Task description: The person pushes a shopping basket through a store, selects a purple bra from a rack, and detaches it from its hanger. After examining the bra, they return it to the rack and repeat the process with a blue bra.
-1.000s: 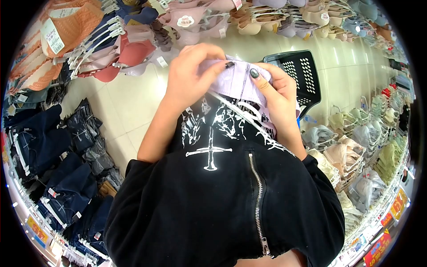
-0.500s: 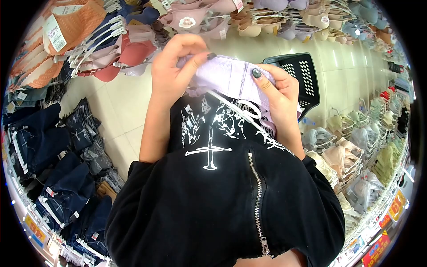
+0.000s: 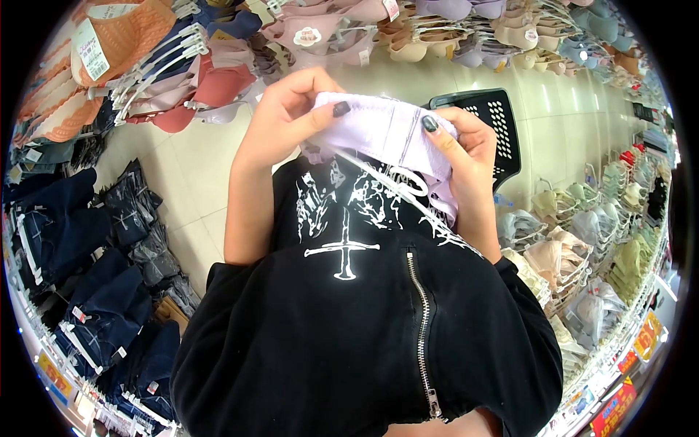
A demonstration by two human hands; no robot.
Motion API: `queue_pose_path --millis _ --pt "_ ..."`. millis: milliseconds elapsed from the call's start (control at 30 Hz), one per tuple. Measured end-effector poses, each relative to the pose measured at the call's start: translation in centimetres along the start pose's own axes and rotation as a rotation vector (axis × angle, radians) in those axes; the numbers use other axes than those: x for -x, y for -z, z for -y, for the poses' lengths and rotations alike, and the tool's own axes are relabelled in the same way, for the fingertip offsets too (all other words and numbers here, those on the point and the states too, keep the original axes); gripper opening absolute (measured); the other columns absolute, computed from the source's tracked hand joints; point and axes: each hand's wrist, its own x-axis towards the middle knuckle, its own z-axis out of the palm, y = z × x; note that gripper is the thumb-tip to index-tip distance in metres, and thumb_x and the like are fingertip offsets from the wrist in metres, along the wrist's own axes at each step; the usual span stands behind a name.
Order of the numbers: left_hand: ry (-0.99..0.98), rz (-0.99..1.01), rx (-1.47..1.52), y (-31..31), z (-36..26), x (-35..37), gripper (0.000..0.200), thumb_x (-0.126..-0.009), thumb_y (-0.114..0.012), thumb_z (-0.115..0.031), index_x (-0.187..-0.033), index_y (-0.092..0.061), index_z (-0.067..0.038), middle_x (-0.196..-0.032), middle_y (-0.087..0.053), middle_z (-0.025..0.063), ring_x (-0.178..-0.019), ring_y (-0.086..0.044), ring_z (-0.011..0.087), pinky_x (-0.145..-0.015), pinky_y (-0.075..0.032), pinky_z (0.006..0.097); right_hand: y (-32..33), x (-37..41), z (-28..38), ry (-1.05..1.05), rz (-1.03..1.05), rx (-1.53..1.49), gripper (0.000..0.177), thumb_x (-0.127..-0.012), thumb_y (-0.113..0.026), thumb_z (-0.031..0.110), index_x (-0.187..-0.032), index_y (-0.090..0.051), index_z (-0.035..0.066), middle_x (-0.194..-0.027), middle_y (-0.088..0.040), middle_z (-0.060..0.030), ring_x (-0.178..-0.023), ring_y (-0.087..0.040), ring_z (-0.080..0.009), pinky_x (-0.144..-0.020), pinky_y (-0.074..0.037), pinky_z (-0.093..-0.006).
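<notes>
A lilac bra [image 3: 386, 131] is stretched between my two hands in front of my chest. My left hand [image 3: 291, 120] pinches its left end, thumb in front and fingers behind. At the other end, my right hand [image 3: 466, 146] grips the fabric with its thumb on the front face. A white plastic hanger [image 3: 397, 186] hangs below the fabric, slanting down to the right across my black top.
Racks of bras [image 3: 328, 25] run along the top. Dark folded jeans [image 3: 109, 291] hang at the left. Bagged and pale bras [image 3: 564, 255] fill the right rack. A black shopping basket [image 3: 504, 146] stands on the tiled floor beyond my right hand.
The left hand has moved slightly down and the right hand a little to the right. The fabric between them is now spread wider and flatter.
</notes>
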Motion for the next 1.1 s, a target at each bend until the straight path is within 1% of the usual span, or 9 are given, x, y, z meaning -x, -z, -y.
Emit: queue_pose_path --millis 200,267,300,400,633,733,833,1033,1100 --pt "-0.053 0.035 -0.007 -2.5 -0.1 -0.9 0.009 -0.083 -0.057 -0.010 -0.082 -0.051 -0.003 -0.074 -0.048 -0.0038 -0.069 -0.044 0.0015 -0.059 -0.036 0.0169 -1.5 -0.4 0.6 -0.115 0.163 0.239 0.019 -0.071 -0.066 0.013 -0.086 -0.064 0.001 -0.080 -0.062 -0.0036 -0.074 -0.055 -0.0078 -0.067 -0.043 -0.0217" --pt "-0.060 0.047 -0.024 -3.1 0.0 -1.1 0.009 -0.083 -0.058 -0.010 -0.082 -0.052 -0.004 -0.075 -0.048 -0.0037 -0.069 -0.043 0.0012 -0.059 -0.036 0.0169 -1.6 -0.4 -0.3 -0.102 0.171 0.155 0.019 -0.073 -0.065 0.012 -0.087 -0.064 0.000 -0.081 -0.062 -0.0039 -0.074 -0.055 -0.0067 -0.066 -0.043 -0.0210" --pt "-0.127 -0.040 -0.084 -3.5 0.3 -1.2 0.016 -0.083 -0.057 -0.014 -0.074 -0.048 -0.004 -0.071 -0.045 -0.0041 -0.060 -0.036 0.0014 -0.052 -0.027 0.0153 -1.7 -0.3 -0.2 -0.161 0.133 0.134 0.018 -0.073 -0.065 0.012 -0.087 -0.064 0.000 -0.081 -0.062 -0.0040 -0.074 -0.055 -0.0067 -0.065 -0.044 -0.0208" --pt "-0.071 -0.142 -0.022 -2.2 0.2 -1.0 0.015 -0.082 -0.059 -0.012 -0.072 -0.053 -0.003 -0.065 -0.048 -0.0057 -0.061 -0.042 0.0004 -0.052 -0.034 0.0165 -1.9 -0.2 -0.3 -0.154 0.092 -0.024 0.023 -0.077 -0.062 0.013 -0.095 -0.060 -0.002 -0.085 -0.062 -0.0044 -0.074 -0.056 -0.0073 -0.065 -0.045 -0.0205" --pt "-0.027 -0.374 0.048 -2.9 0.5 -1.1 0.025 -0.082 -0.061 -0.019 -0.065 -0.054 -0.001 -0.058 -0.045 -0.0073 -0.054 -0.037 -0.0001 -0.046 -0.028 0.0166 -3.3 0.2 -1.4 -0.054 0.016 -0.219 0.024 -0.083 -0.057 0.015 -0.101 -0.054 -0.002 -0.086 -0.059 -0.0031 -0.075 -0.054 -0.0072 -0.066 -0.043 -0.0203" --pt "-0.082 -0.375 0.015 -1.5 0.7 -0.7 0.017 -0.084 -0.058 -0.016 -0.084 -0.061 0.000 -0.064 -0.052 -0.0051 -0.053 -0.042 0.0000 -0.047 -0.032 0.0160 -3.8 0.3 -1.2 -0.048 -0.010 -0.228 0.024 -0.084 -0.056 0.015 -0.101 -0.053 -0.002 -0.087 -0.058 -0.0037 -0.077 -0.054 -0.0076 -0.067 -0.044 -0.0207" --pt "-0.072 -0.512 -0.054 -2.1 -0.9 -0.7 0.028 -0.082 -0.061 -0.021 -0.064 -0.056 0.000 -0.058 -0.046 -0.0072 -0.052 -0.037 0.0003 -0.045 -0.028 0.0170 -3.8 0.3 -0.9 -0.059 -0.002 -0.249 0.024 -0.084 -0.055 0.015 -0.101 -0.053 -0.002 -0.087 -0.058 -0.0043 -0.076 -0.055 -0.0084 -0.067 -0.044 -0.0217" --pt "-0.088 -0.490 -0.103 -1.0 -0.1 -0.4 0.016 -0.084 -0.058 -0.014 -0.078 -0.060 0.000 -0.062 -0.049 -0.0069 -0.053 -0.039 -0.0011 -0.046 -0.029 0.0158 -3.9 0.0 -0.8 -0.069 0.073 -0.236 0.026 -0.083 -0.057 0.014 -0.101 -0.053 -0.004 -0.087 -0.059 -0.0067 -0.075 -0.057 -0.0115 -0.065 -0.047 -0.0245" --pt "-0.096 -0.423 -0.167 -0.7 0.8 -0.5 0.015 -0.084 -0.058 -0.013 -0.075 -0.058 -0.001 -0.063 -0.050 -0.0067 -0.055 -0.039 -0.0013 -0.048 -0.030 0.0148 -3.7 -0.4 -1.1 -0.104 0.054 -0.254 0.028 -0.083 -0.057 0.014 -0.103 -0.053 -0.005 -0.089 -0.059 -0.0085 -0.075 -0.058 -0.0139 -0.065 -0.049 -0.0265"
